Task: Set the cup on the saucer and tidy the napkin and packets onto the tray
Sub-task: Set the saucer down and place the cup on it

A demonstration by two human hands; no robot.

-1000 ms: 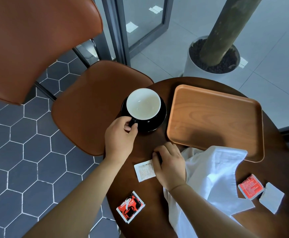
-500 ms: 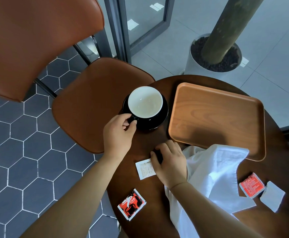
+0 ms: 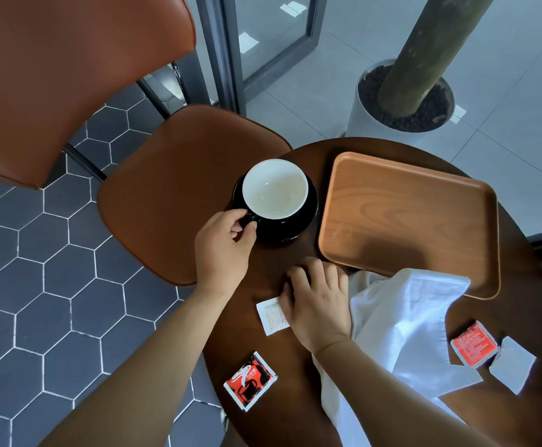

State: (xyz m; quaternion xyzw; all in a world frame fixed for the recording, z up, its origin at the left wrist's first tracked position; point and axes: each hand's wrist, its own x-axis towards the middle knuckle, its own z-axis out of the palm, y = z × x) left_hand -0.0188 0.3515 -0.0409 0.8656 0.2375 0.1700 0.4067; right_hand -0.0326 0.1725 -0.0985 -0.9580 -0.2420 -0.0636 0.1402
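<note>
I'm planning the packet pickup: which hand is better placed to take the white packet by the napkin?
Right. The right hand already rests on the white packet, beside the napkin. The left hand is occupied, pinching the cup handle.

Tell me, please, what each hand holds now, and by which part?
The left hand pinches the cup by its handle. The right hand holds nothing; it lies flat on a white packet.

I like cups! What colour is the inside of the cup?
White inside, black outside. The cup shows best in the head view, the only one.
</note>
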